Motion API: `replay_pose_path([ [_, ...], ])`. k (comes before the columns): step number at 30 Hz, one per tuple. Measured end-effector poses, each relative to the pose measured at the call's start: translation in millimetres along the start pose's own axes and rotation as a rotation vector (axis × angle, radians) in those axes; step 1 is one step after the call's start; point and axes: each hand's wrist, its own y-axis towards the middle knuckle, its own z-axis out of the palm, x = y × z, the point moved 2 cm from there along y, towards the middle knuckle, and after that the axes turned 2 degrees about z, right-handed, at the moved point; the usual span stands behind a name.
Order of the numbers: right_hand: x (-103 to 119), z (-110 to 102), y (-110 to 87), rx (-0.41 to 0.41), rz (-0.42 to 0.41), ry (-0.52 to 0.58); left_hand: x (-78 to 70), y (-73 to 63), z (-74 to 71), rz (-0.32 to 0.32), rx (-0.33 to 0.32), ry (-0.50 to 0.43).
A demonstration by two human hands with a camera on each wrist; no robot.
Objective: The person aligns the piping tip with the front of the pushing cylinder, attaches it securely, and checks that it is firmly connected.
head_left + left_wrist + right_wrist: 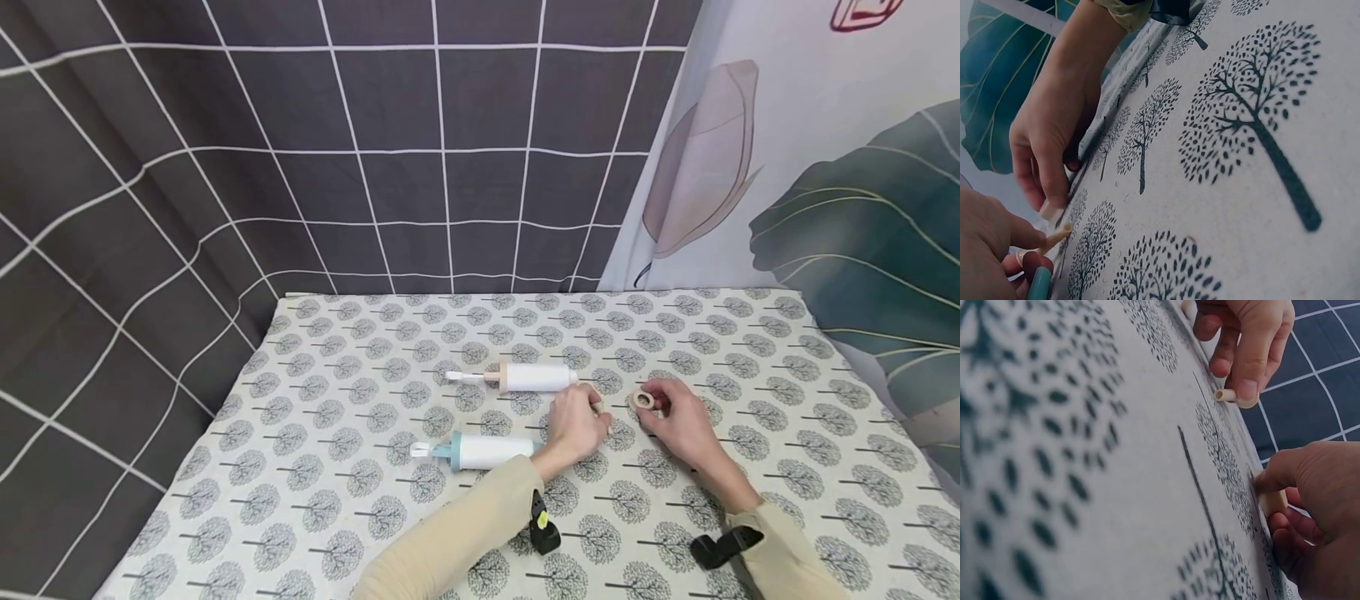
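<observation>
My left hand (576,421) pinches a small hollow beige tube (1225,395) between thumb and fingers, just above the cloth. To its right, my right hand (684,421) holds a thick beige ring (636,401) by its edge, thumb on the near side. In the head view a white cylinder with a beige collar and handle (536,377) lies beyond the left hand. A similar white cylinder with teal ends (487,451) lies nearer, partly behind the left wrist. A teal tip (1039,284) shows by the left fingers in the left wrist view.
A pale tablecloth (360,517) printed with dark trees covers the table. Behind it hangs a dark curtain (390,187) with white grid lines. A leaf-patterned curtain (847,217) hangs at the right. Black wrist straps (726,547) sit over beige sleeves.
</observation>
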Motion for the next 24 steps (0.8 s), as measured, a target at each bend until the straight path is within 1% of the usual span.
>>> replay_pose_path([
  [4, 0.8, -0.8, -2.6, -0.006, 0.015, 0.025, 1.4, 0.0, -0.1, 0.003, -0.015, 0.003],
  [12, 2.5, -2.6, -8.1, -0.053, 0.014, 0.089, 1.5, -0.7, -3.9, 0.019, -0.021, -0.032],
  [16, 3.0, -3.3, -9.9, -0.044, 0.037, 0.122, 1.7, -0.6, -6.1, 0.041, -0.033, -0.048],
  [19, 2.9, -3.6, -11.1, -0.026, 0.063, 0.138, 1.6, -1.3, -7.5, 0.040, -0.028, -0.072],
  [24, 4.0, -5.8, -14.0, 0.002, 0.101, 0.185, 1.1, -3.0, -11.1, 0.004, -0.010, -0.108],
])
